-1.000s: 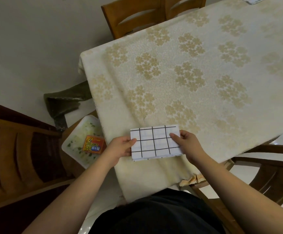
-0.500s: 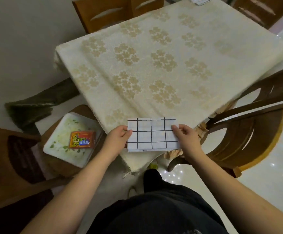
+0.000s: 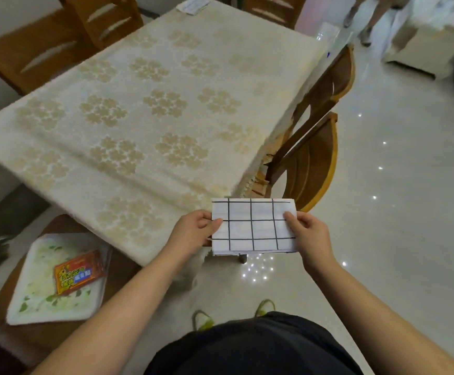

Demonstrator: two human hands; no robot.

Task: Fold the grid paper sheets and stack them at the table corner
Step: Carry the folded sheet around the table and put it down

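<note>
The left hand and right hand are pinching the folded grid paper at lower centre, off the tabletop. Folding looks finished; stacking on the papers at the top corner is probably remaining.

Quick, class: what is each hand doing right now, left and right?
Left hand: pinches the left edge of the folded grid paper.
Right hand: pinches the paper's right edge.

An orange packet lies on a white tray beside wooden chairs.
</note>
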